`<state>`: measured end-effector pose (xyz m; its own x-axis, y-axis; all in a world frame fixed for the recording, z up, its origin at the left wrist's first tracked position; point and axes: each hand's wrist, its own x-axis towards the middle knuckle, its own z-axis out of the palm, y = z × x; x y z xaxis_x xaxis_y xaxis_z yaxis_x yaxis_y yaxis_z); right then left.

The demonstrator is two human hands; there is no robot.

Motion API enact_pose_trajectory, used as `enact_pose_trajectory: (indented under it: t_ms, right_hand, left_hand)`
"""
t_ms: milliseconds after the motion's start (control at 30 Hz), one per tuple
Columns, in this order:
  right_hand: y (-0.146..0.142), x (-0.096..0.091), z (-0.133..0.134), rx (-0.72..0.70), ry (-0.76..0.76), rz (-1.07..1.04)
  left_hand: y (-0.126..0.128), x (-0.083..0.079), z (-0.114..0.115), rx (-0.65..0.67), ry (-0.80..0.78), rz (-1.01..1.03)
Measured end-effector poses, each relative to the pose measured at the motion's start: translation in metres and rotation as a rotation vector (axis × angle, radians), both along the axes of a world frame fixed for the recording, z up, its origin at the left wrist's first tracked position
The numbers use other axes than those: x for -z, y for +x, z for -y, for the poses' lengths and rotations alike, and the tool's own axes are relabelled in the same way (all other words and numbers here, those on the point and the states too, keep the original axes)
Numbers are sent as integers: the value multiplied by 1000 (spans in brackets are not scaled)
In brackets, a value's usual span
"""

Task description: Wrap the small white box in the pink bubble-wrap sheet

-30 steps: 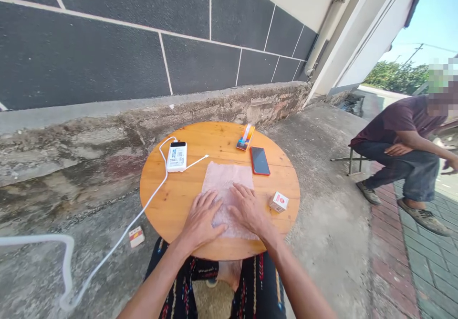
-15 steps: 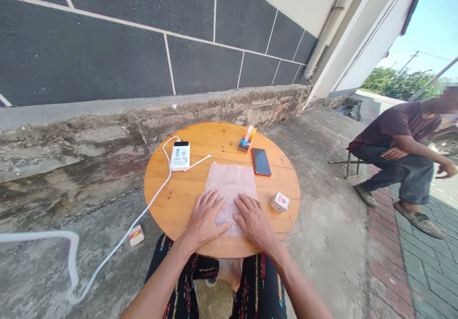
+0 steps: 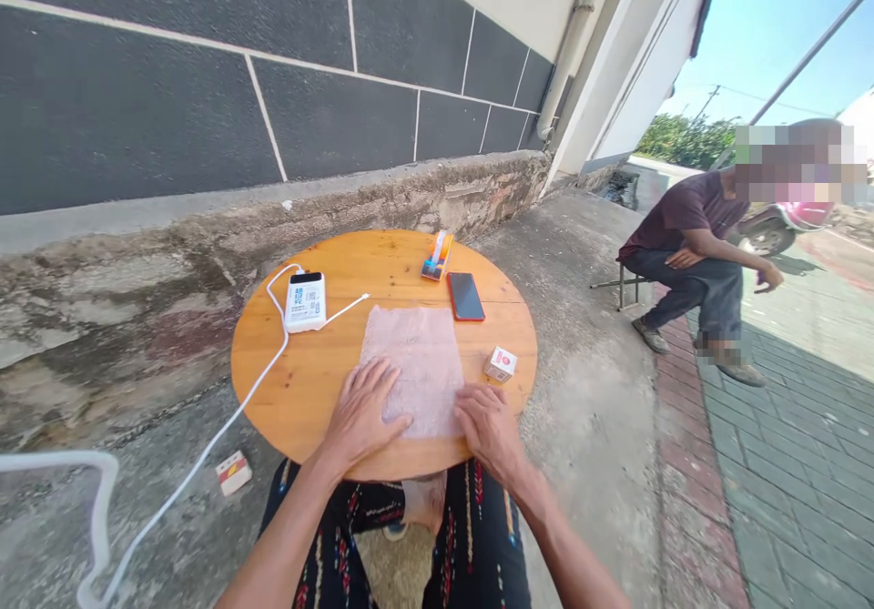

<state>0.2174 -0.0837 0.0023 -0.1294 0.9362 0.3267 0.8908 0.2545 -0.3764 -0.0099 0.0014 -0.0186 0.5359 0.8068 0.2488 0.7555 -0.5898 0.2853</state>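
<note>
A pale pink sheet of bubble wrap (image 3: 415, 363) lies flat on a round wooden table (image 3: 320, 381) in front of me. My left hand (image 3: 360, 413) rests palm down on the sheet's near left corner, fingers spread. My right hand (image 3: 490, 425) lies flat at the sheet's near right corner by the table's front edge, fingers stretched out. Neither hand holds anything.
On the table are a white power bank (image 3: 304, 300) with a white cable (image 3: 205, 459), a red-edged phone (image 3: 466, 296), a small white box (image 3: 501, 364) and an orange-blue packet (image 3: 437, 257). A seated person (image 3: 689, 245) is at right. A small box (image 3: 233, 471) lies on the concrete.
Both hands have slid back toward me along the sheet, the right one moving out to its near right corner. The camera has turned to the right.
</note>
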Motion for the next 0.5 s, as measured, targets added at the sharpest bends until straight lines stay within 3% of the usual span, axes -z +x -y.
enact_pose_trajectory:
  t_ms: [133,233,367,500]
  right_hand:
    - [30,7,27,221,80,-176]
    - [39,19,41,338,91,-351]
    - [43,36,48,398,105,-488]
    - [54,43,46,420,126,-510]
  left_hand:
    - [-2,0,1,21,7,78]
    - [-8,0,3,-25,-5,281]
    - [-17,2,4,-192,-49,658]
    - [-20,4,5,-252,-77,778]
